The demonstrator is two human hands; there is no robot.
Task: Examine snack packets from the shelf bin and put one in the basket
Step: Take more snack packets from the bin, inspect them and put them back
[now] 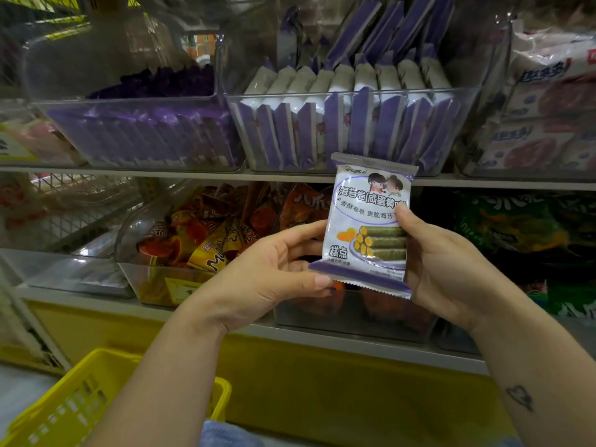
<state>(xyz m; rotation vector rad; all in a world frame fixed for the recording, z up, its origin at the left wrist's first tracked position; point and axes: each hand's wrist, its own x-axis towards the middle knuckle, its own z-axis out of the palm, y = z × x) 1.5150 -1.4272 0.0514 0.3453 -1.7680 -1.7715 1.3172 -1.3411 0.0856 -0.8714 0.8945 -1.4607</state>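
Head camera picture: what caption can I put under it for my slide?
Snack check: left hand and right hand hold a packet before the bin, yellow basket below.

snack packet (367, 221) upright, gripped by left hand (274, 269), right hand (445, 269)

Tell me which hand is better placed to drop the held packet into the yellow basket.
Left, probably. The left hand pinches the packet at its lower corner, and the yellow basket sits low on that same side, under the left forearm. The right hand would have to cross over.
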